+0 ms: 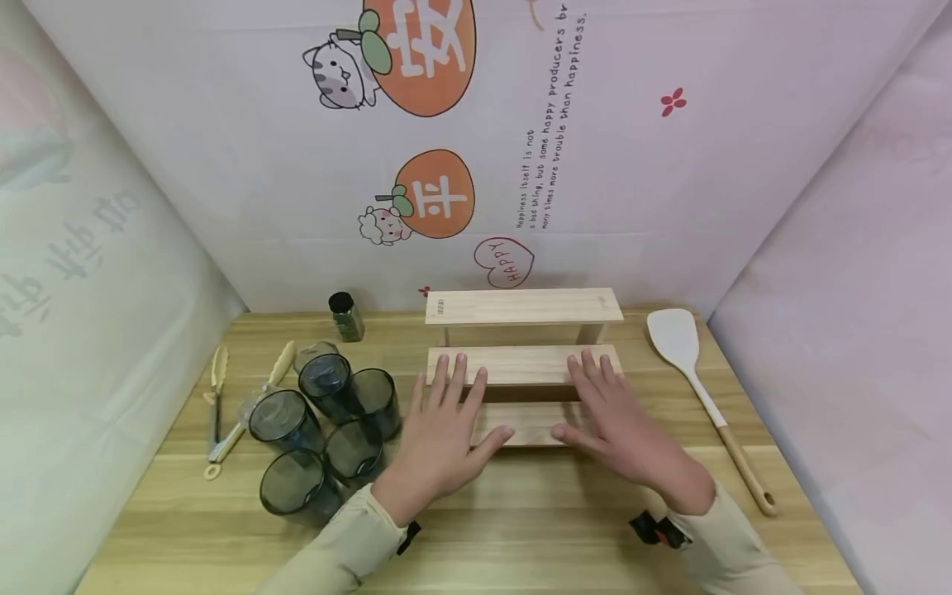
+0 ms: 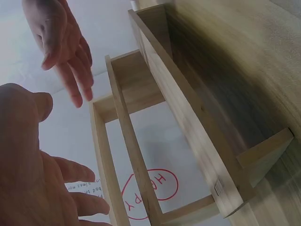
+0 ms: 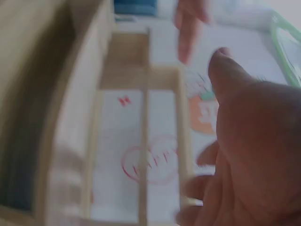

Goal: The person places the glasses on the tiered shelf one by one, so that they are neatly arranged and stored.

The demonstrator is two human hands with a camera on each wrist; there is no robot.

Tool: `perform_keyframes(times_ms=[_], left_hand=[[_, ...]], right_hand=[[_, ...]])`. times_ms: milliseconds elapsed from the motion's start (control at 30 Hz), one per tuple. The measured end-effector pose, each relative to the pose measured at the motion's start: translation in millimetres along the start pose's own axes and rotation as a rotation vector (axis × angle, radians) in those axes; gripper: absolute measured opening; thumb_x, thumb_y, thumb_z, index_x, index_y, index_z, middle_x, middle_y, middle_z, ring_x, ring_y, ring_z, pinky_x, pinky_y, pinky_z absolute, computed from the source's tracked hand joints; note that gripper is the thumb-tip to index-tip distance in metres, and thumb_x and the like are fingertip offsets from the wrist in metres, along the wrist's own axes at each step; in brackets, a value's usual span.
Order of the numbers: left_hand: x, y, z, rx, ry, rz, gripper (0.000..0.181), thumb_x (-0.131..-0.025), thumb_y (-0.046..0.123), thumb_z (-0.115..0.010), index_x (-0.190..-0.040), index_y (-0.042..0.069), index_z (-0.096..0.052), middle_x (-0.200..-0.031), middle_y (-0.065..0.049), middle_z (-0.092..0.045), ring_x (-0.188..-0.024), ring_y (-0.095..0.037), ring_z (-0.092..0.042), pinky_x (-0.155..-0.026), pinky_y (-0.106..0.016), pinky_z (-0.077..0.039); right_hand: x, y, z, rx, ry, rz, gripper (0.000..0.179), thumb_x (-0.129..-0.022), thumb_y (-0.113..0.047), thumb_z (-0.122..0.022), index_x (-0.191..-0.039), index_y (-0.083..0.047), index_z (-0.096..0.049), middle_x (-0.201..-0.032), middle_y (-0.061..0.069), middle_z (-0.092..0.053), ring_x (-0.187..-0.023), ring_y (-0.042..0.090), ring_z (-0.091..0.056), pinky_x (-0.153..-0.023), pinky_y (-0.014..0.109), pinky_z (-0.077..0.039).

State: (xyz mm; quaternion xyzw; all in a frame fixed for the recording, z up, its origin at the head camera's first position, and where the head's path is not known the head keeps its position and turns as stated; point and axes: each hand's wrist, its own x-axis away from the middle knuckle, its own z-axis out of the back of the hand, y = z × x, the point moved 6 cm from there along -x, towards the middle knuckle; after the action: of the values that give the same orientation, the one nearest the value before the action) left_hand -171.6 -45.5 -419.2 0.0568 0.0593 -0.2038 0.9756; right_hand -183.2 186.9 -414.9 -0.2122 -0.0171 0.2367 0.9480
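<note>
A pale wooden three-step rack (image 1: 524, 307) stands at the back middle of the table in the head view. Above its left part is my left hand (image 1: 439, 450), palm down with the fingers spread and straight. My right hand (image 1: 625, 426) is held the same way over its right part, thumb pointing inward. Both wrist views show the hands apart from the wooden steps (image 2: 183, 103), with nothing in them. In the right wrist view the rack (image 3: 70, 108) is blurred. Part of the lower steps is hidden behind the hands in the head view.
Several dark tinted glasses (image 1: 297, 483) cluster left of my left hand. Behind them stands a small black-lidded jar (image 1: 346, 318). Metal tongs with pale tips (image 1: 216, 405) lie at the far left. A white spatula with a wooden handle (image 1: 699, 380) lies along the right side.
</note>
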Motion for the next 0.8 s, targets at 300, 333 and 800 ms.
perform_keyframes(times_ms=[300, 333, 800], left_hand=[[20.8, -11.2, 5.7, 0.102, 0.086, -0.035, 0.082, -0.099, 0.073, -0.030, -0.160, 0.018, -0.033, -0.166, -0.014, -0.018, -0.152, -0.034, -0.010, -0.118, -0.058, -0.012], [25.7, -14.4, 7.0, 0.123, 0.108, -0.033, 0.080, -0.100, 0.072, -0.034, -0.159, 0.018, -0.036, -0.166, -0.014, -0.020, -0.152, -0.034, -0.012, -0.119, -0.057, -0.013], [93.6, -82.3, 28.4, 0.223, 0.417, 0.234, 0.072, -0.090, 0.049, -0.072, -0.146, 0.008, -0.054, -0.150, -0.019, -0.046, -0.137, -0.042, -0.039, -0.114, -0.066, -0.017]], right_hand=[[25.7, 60.6, 23.9, -0.232, 0.081, -0.099, 0.058, -0.104, -0.038, -0.060, -0.150, -0.005, -0.047, -0.140, 0.015, -0.058, -0.126, 0.041, -0.053, -0.096, 0.064, -0.045], [27.8, 68.4, 20.7, -0.267, 0.072, -0.106, 0.056, -0.103, -0.036, -0.061, -0.147, -0.004, -0.049, -0.139, 0.017, -0.058, -0.125, 0.043, -0.053, -0.096, 0.064, -0.044], [24.0, 138.4, -43.7, -0.829, -0.051, -0.284, 0.046, -0.103, -0.028, -0.064, -0.136, 0.000, -0.050, -0.124, 0.023, -0.055, -0.101, 0.028, -0.060, -0.079, 0.045, -0.055]])
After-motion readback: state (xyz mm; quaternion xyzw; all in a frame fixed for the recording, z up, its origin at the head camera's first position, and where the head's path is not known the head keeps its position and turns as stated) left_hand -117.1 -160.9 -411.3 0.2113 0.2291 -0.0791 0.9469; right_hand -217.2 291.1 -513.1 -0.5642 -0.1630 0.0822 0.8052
